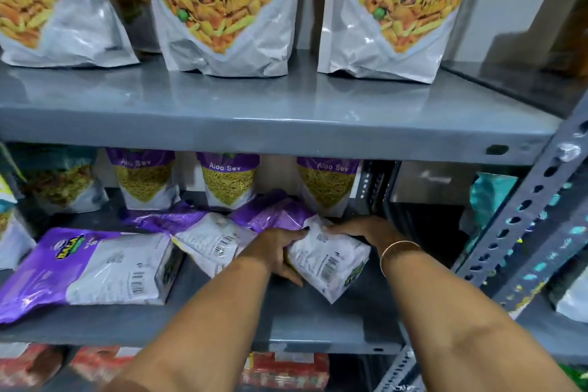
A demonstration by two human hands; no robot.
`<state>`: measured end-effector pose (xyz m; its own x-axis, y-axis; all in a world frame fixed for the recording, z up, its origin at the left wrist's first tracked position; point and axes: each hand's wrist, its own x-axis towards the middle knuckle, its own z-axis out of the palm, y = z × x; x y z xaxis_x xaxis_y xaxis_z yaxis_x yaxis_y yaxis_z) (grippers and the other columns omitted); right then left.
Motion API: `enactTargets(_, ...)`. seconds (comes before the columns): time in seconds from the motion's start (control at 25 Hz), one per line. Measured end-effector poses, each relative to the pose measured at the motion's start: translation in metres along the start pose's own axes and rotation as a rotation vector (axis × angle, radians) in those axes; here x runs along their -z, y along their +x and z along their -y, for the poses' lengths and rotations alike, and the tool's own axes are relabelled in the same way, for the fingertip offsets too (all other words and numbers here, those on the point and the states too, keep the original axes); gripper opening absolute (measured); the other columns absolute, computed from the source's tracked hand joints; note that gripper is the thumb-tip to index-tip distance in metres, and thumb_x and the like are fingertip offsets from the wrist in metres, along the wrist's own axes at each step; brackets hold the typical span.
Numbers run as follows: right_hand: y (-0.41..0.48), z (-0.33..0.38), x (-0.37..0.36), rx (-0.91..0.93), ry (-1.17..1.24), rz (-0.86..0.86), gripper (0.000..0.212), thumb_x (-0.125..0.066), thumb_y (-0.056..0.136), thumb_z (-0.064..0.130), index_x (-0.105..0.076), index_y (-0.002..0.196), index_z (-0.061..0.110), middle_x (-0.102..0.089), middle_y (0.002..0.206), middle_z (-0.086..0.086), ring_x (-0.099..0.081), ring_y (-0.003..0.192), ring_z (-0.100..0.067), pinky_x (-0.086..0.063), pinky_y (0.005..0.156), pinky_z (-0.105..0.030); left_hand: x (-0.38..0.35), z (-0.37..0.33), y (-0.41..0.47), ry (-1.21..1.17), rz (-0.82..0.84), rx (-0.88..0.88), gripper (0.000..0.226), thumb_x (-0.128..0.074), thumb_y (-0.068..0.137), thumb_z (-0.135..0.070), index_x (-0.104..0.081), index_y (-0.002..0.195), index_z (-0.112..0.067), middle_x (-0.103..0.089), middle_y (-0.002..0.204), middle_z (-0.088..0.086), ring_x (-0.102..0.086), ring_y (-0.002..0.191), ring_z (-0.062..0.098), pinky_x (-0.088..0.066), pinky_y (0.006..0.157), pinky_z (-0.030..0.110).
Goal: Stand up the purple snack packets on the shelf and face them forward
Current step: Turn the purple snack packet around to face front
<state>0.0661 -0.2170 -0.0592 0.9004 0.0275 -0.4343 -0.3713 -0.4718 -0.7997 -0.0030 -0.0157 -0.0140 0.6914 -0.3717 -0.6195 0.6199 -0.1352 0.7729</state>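
Observation:
On the middle grey shelf (pixel 318 321) three purple Aloo Sev packets stand upright at the back, facing me: one at left (pixel 144 180), one in the middle (pixel 228 180), one at right (pixel 327 183). Three more lie flat in front with their white backs up: a large one at left (pixel 92 267), one in the middle (pixel 210 240), and one at right (pixel 327 259). My left hand (pixel 276 251) grips the left edge of the right packet. My right hand (pixel 366 229) presses on its far right edge. A gold bangle sits on my right wrist.
Big silver mixture bags (pixel 222 9) stand on the shelf above. A perforated grey upright (pixel 521 226) bounds the shelf on the right, with teal packets (pixel 490 197) behind it. Other snack bags (pixel 63 184) stand at the left, and red packets (pixel 286 369) fill the shelf below.

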Motion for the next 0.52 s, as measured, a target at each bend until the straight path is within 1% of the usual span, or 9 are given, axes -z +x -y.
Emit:
enactTargets(0.04,-0.001,0.002,0.000,-0.040,-0.059,0.043,0.105,-0.086,0.038,0.058,-0.056,0.127,0.011,-0.060,0.129,0.000,-0.057,0.118,-0.018,-0.041,0.106,-0.031,0.008,0.004,0.014,-0.029,0.012,-0.011,0.057,-0.077,0.067,-0.005,-0.054,0.119,0.005,-0.066,0.109,0.006,-0.065,0.050,-0.008,-0.060,0.061,0.017)
enactTargets(0.08,0.000,0.004,0.000,-0.087,-0.115,0.106,0.119,-0.085,0.027,0.062,-0.053,0.130,0.011,-0.059,0.131,-0.002,-0.056,0.119,-0.020,-0.042,0.107,-0.035,0.016,0.008,0.025,-0.027,0.023,0.017,0.049,-0.082,0.062,-0.008,-0.060,0.104,0.004,-0.075,0.092,0.009,-0.071,0.062,0.009,-0.060,0.077,0.039)
enactTargets(0.12,-0.006,0.006,-0.002,-0.112,-0.159,0.137,0.128,-0.084,0.017,0.063,-0.053,0.129,0.012,-0.060,0.131,-0.005,-0.057,0.118,-0.022,-0.043,0.107,-0.039,0.020,0.007,0.023,-0.083,0.031,0.080,0.040,-0.083,0.060,-0.011,-0.061,0.092,0.001,-0.076,0.079,0.012,-0.069,0.075,0.024,-0.052,0.089,0.053)
enactTargets(0.2,-0.010,0.008,0.004,-0.146,-0.112,0.157,0.117,-0.088,0.022,0.056,-0.056,0.124,0.010,-0.062,0.127,-0.008,-0.058,0.117,-0.025,-0.045,0.104,-0.046,0.022,-0.001,0.026,-0.103,0.008,0.102,0.022,-0.074,0.074,-0.011,-0.058,0.080,0.002,-0.071,0.079,0.016,-0.060,0.092,0.034,-0.039,0.097,0.064)
enactTargets(0.24,-0.024,0.015,0.004,-0.153,-0.087,0.147,0.099,-0.089,0.037,0.049,-0.057,0.122,0.009,-0.062,0.127,-0.008,-0.057,0.118,-0.027,-0.046,0.102,-0.048,0.019,-0.009,0.022,-0.070,0.013,0.096,0.018,-0.069,0.078,-0.009,-0.056,0.080,0.002,-0.067,0.087,0.016,-0.057,0.099,0.035,-0.038,0.094,0.065)
enactTargets(0.32,-0.050,0.024,0.006,-0.113,-0.040,0.103,0.064,-0.081,0.066,0.027,-0.055,0.123,0.011,-0.060,0.128,-0.010,-0.055,0.121,-0.029,-0.049,0.096,-0.050,0.015,-0.020,0.015,0.067,0.017,0.068,0.016,-0.067,0.080,-0.007,-0.055,0.086,0.001,-0.058,0.097,0.014,-0.056,0.099,0.036,-0.049,0.074,0.063)
enactTargets(0.4,-0.062,0.025,0.008,-0.041,-0.012,0.062,0.055,-0.075,0.073,0.014,-0.054,0.124,0.011,-0.061,0.125,-0.010,-0.054,0.121,-0.028,-0.050,0.093,-0.048,0.010,-0.028,0.012,0.222,-0.029,-0.021,0.019,-0.065,0.081,-0.006,-0.055,0.097,-0.004,-0.056,0.093,0.008,-0.057,0.091,0.027,-0.053,0.062,0.050)
enactTargets(0.48,-0.069,0.021,-0.001,0.037,0.055,0.012,0.052,-0.075,0.072,0.007,-0.056,0.120,0.014,-0.063,0.117,-0.008,-0.055,0.119,-0.027,-0.047,0.095,-0.047,0.009,-0.030,0.009,0.331,-0.069,-0.183,0.023,-0.069,0.077,-0.007,-0.056,0.095,-0.012,-0.055,0.081,0.002,-0.053,0.073,0.015,-0.044,0.062,0.032)
enactTargets(0.52,-0.070,0.017,-0.007,0.080,0.086,-0.003,0.052,-0.075,0.070,0.006,-0.056,0.117,0.016,-0.063,0.114,-0.007,-0.056,0.116,-0.026,-0.048,0.094,-0.045,0.010,-0.028,0.010,0.359,-0.080,-0.277,0.034,-0.073,0.069,-0.008,-0.055,0.098,-0.014,-0.057,0.080,0.001,-0.051,0.071,0.013,-0.040,0.062,0.028)
